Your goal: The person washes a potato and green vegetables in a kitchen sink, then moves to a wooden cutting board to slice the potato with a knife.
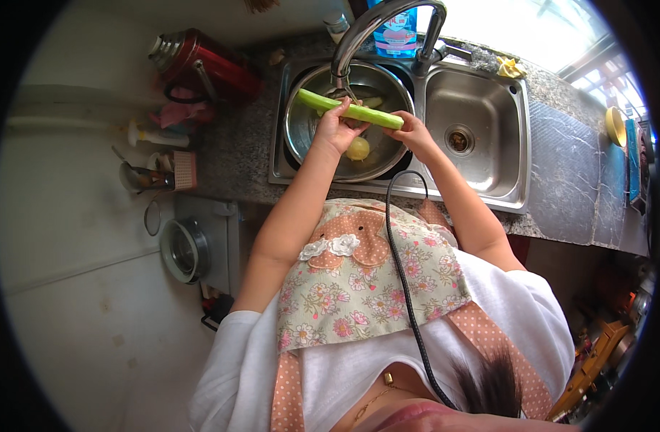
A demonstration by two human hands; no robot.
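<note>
My left hand (338, 128) grips a long, pale green peeled vegetable (330, 104), like a cucumber or a gourd, near its middle. At its right end, the fingers of my right hand (411, 132) are closed around it. The vegetable lies slantwise over a round stainless steel basin (293, 143), just under the spout of the chrome faucet (340, 67). Water seems to run from the spout onto it. Inside the basin sits a round yellowish vegetable (358, 148), perhaps an onion. Another greenish piece (373, 101) is partly hidden behind the long one.
The basin stands in the left bowl of a double steel sink; the right bowl (478, 108) has a drain strainer (460, 139). Behind stands a blue detergent bottle (396, 38). A red thermos (216, 67) and a utensil holder (185, 170) are leftward. A black cable (397, 243) hangs before my apron.
</note>
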